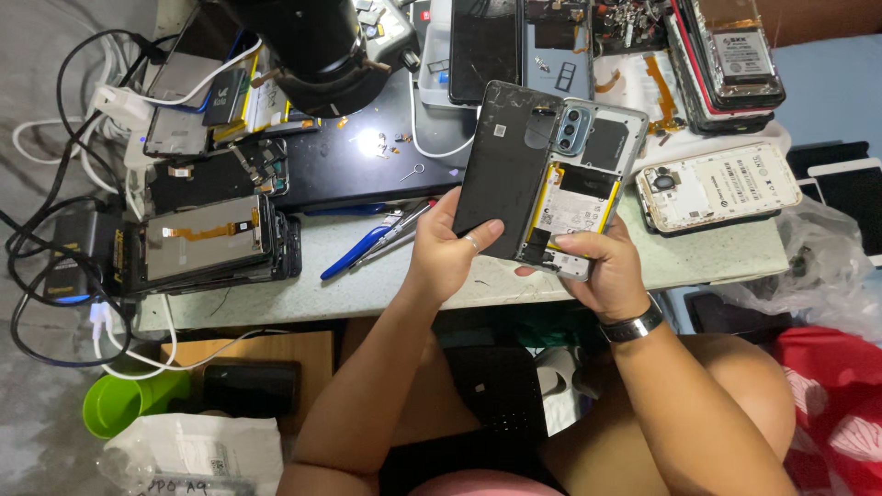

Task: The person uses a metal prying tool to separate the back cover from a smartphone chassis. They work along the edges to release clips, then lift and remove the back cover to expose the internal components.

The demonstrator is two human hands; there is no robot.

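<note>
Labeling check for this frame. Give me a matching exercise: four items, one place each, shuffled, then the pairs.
Things:
1. black back cover
2. opened phone
3. blue-handled tool
4. green cup

Places:
A. lying on the table, left of the hands
B. in the left hand
C. down below the table edge, lower left
D. in the right hand

Pairs: 1-B, 2-D, 3-A, 4-C
</note>
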